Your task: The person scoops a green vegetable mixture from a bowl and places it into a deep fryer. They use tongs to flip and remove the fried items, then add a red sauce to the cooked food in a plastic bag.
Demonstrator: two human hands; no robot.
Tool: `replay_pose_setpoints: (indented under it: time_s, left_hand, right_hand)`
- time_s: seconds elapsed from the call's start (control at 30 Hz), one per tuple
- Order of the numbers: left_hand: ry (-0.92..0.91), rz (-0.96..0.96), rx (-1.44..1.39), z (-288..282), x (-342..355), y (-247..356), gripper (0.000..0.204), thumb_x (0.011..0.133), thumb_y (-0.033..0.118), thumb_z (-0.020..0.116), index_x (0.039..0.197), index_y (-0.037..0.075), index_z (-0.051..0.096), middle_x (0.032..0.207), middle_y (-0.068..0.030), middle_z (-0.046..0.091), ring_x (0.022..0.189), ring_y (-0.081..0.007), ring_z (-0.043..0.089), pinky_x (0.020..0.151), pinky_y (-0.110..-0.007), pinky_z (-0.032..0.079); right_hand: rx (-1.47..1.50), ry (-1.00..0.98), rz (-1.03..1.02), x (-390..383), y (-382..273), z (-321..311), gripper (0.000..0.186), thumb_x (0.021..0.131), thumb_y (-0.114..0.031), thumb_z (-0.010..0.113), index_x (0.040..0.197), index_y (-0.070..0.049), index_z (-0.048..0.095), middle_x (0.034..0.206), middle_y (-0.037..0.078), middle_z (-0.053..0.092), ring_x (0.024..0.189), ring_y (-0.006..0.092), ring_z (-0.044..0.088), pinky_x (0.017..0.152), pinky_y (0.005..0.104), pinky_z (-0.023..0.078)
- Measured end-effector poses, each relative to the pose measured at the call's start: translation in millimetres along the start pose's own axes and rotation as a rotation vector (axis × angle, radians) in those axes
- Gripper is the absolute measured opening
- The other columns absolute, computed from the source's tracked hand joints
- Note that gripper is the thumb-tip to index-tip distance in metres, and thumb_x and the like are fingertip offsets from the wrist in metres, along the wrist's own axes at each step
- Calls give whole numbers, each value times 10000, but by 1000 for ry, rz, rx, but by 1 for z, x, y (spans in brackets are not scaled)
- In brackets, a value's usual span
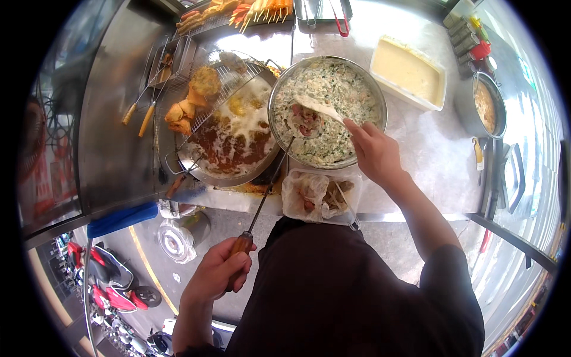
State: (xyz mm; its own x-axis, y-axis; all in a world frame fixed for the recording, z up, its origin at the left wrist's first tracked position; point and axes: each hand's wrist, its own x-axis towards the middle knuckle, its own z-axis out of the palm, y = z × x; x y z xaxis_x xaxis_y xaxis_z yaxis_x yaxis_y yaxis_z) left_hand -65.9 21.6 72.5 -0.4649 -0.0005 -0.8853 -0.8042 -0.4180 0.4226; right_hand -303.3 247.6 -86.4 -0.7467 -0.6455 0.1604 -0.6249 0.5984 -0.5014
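Observation:
My left hand is closed around the wooden handle of a long metal ladle. The ladle's shaft runs up into a large round metal bowl. At its end, inside the bowl, sits a small heap of pinkish meat pieces; the ladle's head is mostly covered by food. Thick pale batter with chopped greens fills the bowl. My right hand grips the near end of a batter-coated spatula or spoon, whose far end lies beside the meat. Its exact shape is hidden by batter.
Left of the bowl, a wide pan of foaming oil holds frying pieces, with browned fritters on a wire rack above. A lined container stands before the bowl. A white tub of pale batter and a metal pot are right.

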Motion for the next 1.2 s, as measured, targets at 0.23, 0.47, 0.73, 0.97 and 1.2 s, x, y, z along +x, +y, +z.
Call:
replay_pose_setpoints:
  time_s: [0.23, 0.47, 0.73, 0.97, 1.2]
  left_hand:
    - [-131, -20, -96, 1, 12, 9, 250, 920, 146, 464, 1110, -16, 480, 716, -13, 509, 442, -57, 441, 390, -178, 340]
    - [-315, 27, -255, -17, 11, -9, 309, 911, 160, 480, 1124, -63, 461, 735, -37, 494, 434, -65, 419, 379, -183, 334]
    - [-384, 97, -410, -23, 20, -36, 402, 900, 224, 534, 1129, -90, 428, 718, -51, 486, 408, -63, 386, 346, -184, 321]
    - [-343, 150, -380, -28, 21, -41, 351, 909, 194, 511, 1134, -66, 442, 721, -45, 490, 424, -66, 394, 363, -188, 328]
    - [-330, 138, -236, -30, 23, -43, 366, 895, 209, 531, 1118, -69, 445, 702, -40, 490, 405, -65, 400, 354, -186, 332]
  right_hand:
    - [-190, 28, -205, -19, 21, 0, 433, 786, -70, 538, 1207, -172, 537, 767, 22, 476, 699, 203, 496, 615, 336, 378]
    - [-65, 56, -280, -33, 50, -5, 465, 769, -58, 574, 1221, -155, 522, 834, 27, 520, 714, 219, 495, 639, 336, 384]
    - [-41, -25, -290, -36, 62, -1, 521, 736, 24, 547, 1236, -119, 506, 875, 69, 526, 760, 259, 502, 686, 355, 427]
    - [148, -9, -59, -72, 73, -12, 551, 761, 83, 522, 1278, -93, 452, 899, 134, 514, 821, 301, 519, 721, 384, 443]
    - [262, 11, 168, -17, 23, -1, 443, 858, -2, 470, 1284, -123, 436, 966, 196, 509, 839, 386, 534, 736, 422, 446]
